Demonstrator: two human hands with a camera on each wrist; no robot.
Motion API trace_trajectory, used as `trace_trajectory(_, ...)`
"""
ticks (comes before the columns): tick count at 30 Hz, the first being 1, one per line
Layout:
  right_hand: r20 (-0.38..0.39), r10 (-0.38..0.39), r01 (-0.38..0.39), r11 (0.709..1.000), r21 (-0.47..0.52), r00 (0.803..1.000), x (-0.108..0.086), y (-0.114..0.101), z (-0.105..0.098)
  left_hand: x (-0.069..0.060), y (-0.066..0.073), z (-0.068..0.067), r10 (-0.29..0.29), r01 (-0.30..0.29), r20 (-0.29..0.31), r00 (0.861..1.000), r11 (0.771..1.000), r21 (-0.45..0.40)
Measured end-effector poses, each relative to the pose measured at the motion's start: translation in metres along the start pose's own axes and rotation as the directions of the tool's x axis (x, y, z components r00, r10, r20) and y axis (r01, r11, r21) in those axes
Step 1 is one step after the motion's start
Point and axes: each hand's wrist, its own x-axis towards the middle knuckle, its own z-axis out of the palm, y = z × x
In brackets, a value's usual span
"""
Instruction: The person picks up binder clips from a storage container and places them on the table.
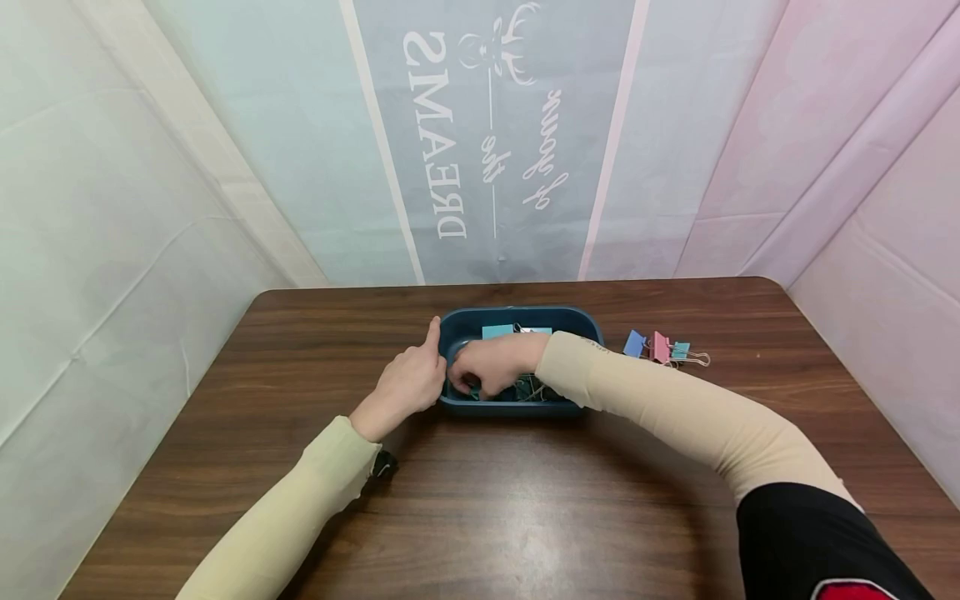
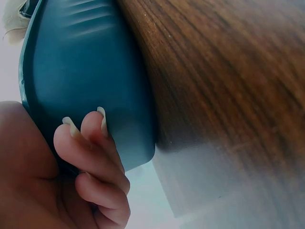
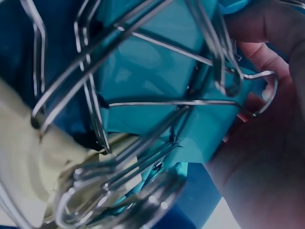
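Note:
A dark blue bin [image 1: 517,407] holds binder clips, several of them teal. At its left end my left hand [image 1: 408,383] grips the wall; in the left wrist view the curled fingers of this hand [image 2: 90,162] rest against the outside of the bin [image 2: 90,71]. My right hand [image 1: 495,362] is down inside the bin's left part, fingers bent. Seen from the right wrist, that hand [image 3: 276,138] has its fingers round the edge of a large teal binder clip [image 3: 209,126], among tangled wire handles. Its fingertips are partly hidden behind the clip.
Right of the bin, on the brown wooden table [image 1: 480,500], lie a blue clip [image 1: 634,342], a pink clip [image 1: 660,347] and a teal clip [image 1: 681,350]. My right forearm crosses just in front of them. A printed cloth [image 1: 495,167] hangs behind the table.

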Motion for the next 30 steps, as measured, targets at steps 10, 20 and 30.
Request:
trace_trajectory(10, -0.089, -0.062, 0.066, 0.997, 0.042, 0.994, -0.019, 0.003, -0.016, 0.000, 0.000, 0.000, -0.004, 0.004, -0.008, 1.000, 1.000, 0.025)
trace_trajectory(20, -0.239, -0.089, 0.101, 0.994, 0.042, 0.967, -0.064, 0.013, -0.035, 0.001, 0.000, 0.002, -0.023, 0.024, -0.029, 0.999, 0.999, 0.028)
trace_trajectory(30, -0.338, 0.075, -0.030, 0.990, 0.135, 0.938, -0.148, 0.031, -0.029, 0.000, 0.002, 0.002, -0.030, 0.031, -0.030, 0.999, 0.999, 0.031)
